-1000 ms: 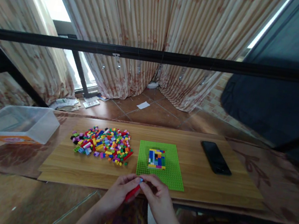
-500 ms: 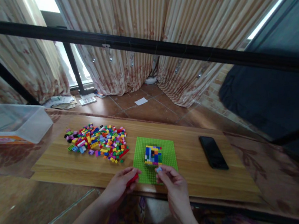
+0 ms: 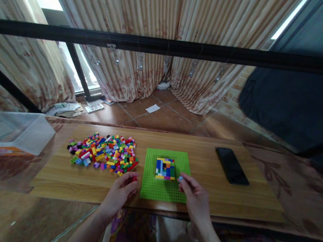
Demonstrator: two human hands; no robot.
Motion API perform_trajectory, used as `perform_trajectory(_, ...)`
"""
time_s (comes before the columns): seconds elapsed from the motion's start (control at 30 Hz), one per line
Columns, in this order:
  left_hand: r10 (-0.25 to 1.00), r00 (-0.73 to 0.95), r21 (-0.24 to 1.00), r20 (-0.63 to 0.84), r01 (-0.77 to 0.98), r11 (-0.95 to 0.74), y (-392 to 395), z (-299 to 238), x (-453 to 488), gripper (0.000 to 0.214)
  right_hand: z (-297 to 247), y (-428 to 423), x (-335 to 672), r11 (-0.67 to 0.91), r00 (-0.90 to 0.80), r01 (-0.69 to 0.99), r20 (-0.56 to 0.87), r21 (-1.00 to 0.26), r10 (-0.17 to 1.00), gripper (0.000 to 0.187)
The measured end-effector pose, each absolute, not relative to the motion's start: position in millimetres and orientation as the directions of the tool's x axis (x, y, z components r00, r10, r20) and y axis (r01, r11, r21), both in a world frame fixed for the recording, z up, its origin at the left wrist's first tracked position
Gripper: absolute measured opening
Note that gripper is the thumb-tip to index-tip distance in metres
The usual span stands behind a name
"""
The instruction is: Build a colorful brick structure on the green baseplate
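A green baseplate [image 3: 149,188] lies on the wooden table, and a small multicoloured brick build [image 3: 165,169] stands near its middle. Just left of the plate, my left hand [image 3: 121,189] is closed on a red brick [image 3: 134,179], partly hidden by the fingers. My right hand [image 3: 196,193] pinches a small light-blue brick [image 3: 180,179] over the plate's right side, a little right of the build. Beyond my left hand spreads a heap of loose bricks [image 3: 108,151] in many colours.
A black phone [image 3: 232,166] lies at the table's right. To the left is a clear plastic bin [image 3: 26,133]. A dark metal rail [image 3: 172,48] crosses beyond the wooden table [image 3: 205,152], with curtains [image 3: 120,9] behind it.
My hands have moved apart: the left one went left off the baseplate with the red brick, and the right one shifted right, away from the build, with the light-blue brick.
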State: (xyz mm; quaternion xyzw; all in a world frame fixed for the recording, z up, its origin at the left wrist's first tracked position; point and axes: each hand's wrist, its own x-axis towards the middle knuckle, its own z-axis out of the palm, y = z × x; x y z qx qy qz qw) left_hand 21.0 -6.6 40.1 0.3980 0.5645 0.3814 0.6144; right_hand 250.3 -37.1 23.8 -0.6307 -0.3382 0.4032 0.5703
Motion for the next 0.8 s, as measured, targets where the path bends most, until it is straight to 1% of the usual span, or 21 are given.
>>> perform_trajectory(0.1, 0.944, 0.067, 0.945, -0.323, 0.080, 0.317, -3, 29, 17, 0.040, 19, -31, 256, -0.114, 0.454, 0.068, -0.071, -0.991, 0.888, 0.037)
perform_trajectory(0.23, 0.983, 0.066, 0.962, -0.171, 0.226, 0.152, 0, 10, 13, 0.037, 15, -12, 262, -0.074, 0.425, 0.250, 0.040, -0.965, 0.904, 0.030)
perform_trajectory(0.3, 0.990, 0.073, 0.950, -0.125, 0.298, 0.098, 0, 4, 11, 0.036, 16, -1, 263, -0.048, 0.388, 0.360, 0.103, -0.932, 0.916, 0.027)
perform_trajectory(0.43, 0.992, 0.100, 0.918, -0.075, 0.394, 0.029, -3, 2, 9, 0.035, 20, 16, 262, 0.011, 0.284, 0.571, 0.210, -0.821, 0.936, 0.024)
perform_trajectory(0.53, 0.992, 0.124, 0.891, -0.018, 0.453, -0.040, -5, 4, 9, 0.032, 19, 21, 260, 0.039, 0.239, 0.643, 0.248, -0.765, 0.939, 0.025)
perform_trajectory(0.63, 0.991, 0.129, 0.863, 0.033, 0.497, -0.093, -6, 5, 9, 0.030, 16, 21, 257, 0.054, 0.231, 0.686, 0.286, -0.726, 0.930, 0.026)
perform_trajectory(0.8, 0.989, 0.139, 0.847, 0.053, 0.519, -0.118, -7, 6, 9, 0.028, 13, 20, 251, 0.047, 0.236, 0.741, 0.324, -0.670, 0.916, 0.027)
